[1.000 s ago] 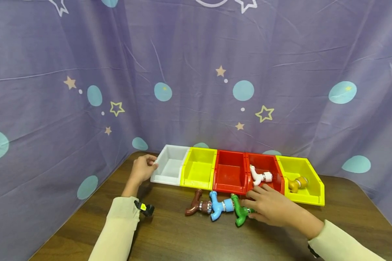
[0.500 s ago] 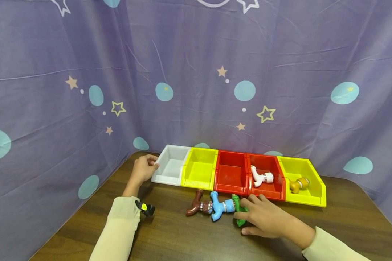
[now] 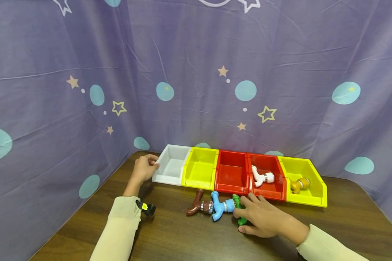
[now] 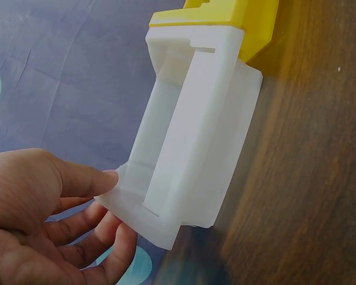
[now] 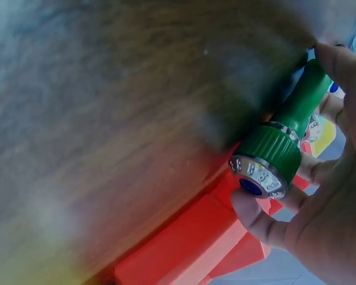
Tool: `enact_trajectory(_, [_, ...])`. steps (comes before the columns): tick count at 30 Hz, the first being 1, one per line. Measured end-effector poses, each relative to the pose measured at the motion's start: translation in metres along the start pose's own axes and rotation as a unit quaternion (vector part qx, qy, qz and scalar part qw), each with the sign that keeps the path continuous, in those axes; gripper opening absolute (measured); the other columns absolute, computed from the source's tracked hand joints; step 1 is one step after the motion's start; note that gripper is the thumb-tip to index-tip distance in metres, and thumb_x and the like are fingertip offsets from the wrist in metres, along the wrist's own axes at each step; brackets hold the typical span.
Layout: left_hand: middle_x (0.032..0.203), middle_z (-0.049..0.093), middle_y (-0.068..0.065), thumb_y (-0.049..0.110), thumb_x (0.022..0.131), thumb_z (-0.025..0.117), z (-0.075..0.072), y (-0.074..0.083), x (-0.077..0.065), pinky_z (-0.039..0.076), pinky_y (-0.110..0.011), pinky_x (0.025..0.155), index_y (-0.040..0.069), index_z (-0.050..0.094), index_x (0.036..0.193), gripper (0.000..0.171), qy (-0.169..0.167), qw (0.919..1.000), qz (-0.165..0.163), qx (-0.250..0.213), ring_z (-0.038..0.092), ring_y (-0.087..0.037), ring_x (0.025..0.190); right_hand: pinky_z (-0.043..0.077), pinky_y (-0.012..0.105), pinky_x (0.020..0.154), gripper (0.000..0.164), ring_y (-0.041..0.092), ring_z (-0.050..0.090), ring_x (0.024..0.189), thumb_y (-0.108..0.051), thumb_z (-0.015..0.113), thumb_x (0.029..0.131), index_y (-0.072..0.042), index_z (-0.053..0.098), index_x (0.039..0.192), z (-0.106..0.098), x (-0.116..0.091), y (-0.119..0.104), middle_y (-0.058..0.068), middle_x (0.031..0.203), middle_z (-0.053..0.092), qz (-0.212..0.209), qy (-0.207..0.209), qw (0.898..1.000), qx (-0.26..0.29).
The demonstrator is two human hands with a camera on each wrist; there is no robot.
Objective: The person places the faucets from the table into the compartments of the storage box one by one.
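My left hand [image 3: 143,168] pinches the left rim of the white bin [image 3: 166,179]; in the left wrist view the thumb lies over the edge, fingers beneath. My right hand [image 3: 264,218] lies over the green tap [image 3: 237,200] on the table, thumb and fingers around it, covering much of it. The right wrist view shows its ribbed knob [image 5: 267,148] between thumb and fingers. To its left lie a light blue tap [image 3: 219,208] and a brown tap [image 3: 196,204].
Beyond the taps stands a joined row of bins: white, yellow [image 3: 199,166], red [image 3: 232,172], red [image 3: 268,165] and yellow [image 3: 298,165]. A white tap [image 3: 259,177] sits in the right red bin, a mustard tap [image 3: 298,185] in the right yellow bin. A purple curtain [image 3: 196,72] hangs behind.
My right hand has moved left and down from near the right red bin, closing in over the green tap. My left hand stays at the white bin's rim.
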State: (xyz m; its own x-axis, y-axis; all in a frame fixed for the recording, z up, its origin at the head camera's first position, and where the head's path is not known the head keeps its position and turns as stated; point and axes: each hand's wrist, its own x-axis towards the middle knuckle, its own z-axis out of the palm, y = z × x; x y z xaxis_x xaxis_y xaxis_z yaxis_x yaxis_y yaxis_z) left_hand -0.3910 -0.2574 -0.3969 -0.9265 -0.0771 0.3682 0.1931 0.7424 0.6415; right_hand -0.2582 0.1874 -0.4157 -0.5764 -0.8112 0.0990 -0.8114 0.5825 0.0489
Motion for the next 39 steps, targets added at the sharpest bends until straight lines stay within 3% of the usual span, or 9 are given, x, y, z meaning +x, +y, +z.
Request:
enact_trajectory(12, [0.096,0.072,-0.016,0.007,0.089,0.074,-0.001,0.003,0.002,0.051,-0.046,0.085,-0.002,0.072,0.114,0.027,0.002,1.0000,0.006,-0.002,0.066,-0.032,0.094,0.030,0.034,0.068,0.021,0.014,0.034,0.089,-0.048,0.069,0.091,-0.037,0.058,0.106,0.004,-0.004,-0.001,-0.011,0.100,0.042,0.003,0.004,1.000,0.005])
enact_trajectory(23, [0.096,0.073,-0.015,0.009,0.089,0.074,0.000,0.000,0.001,0.051,-0.046,0.086,-0.001,0.072,0.114,0.027,-0.001,1.0000,0.003,0.004,0.067,-0.031,0.094,0.032,0.035,0.069,0.021,0.014,0.035,0.093,-0.046,0.071,0.089,-0.039,0.059,0.105,-0.011,-0.012,-0.002,-0.012,0.099,0.041,0.003,-0.012,1.000,0.014])
enact_trajectory(39, [0.097,0.073,-0.017,0.007,0.089,0.074,0.000,-0.001,0.000,0.051,-0.048,0.086,-0.003,0.071,0.115,0.027,-0.003,1.0000,0.003,-0.003,0.066,-0.032,0.096,0.034,0.036,0.071,0.027,0.015,0.036,0.093,-0.046,0.070,0.088,-0.033,0.060,0.109,-0.025,0.001,0.005,-0.008,0.103,0.044,-0.032,0.032,0.998,-0.053])
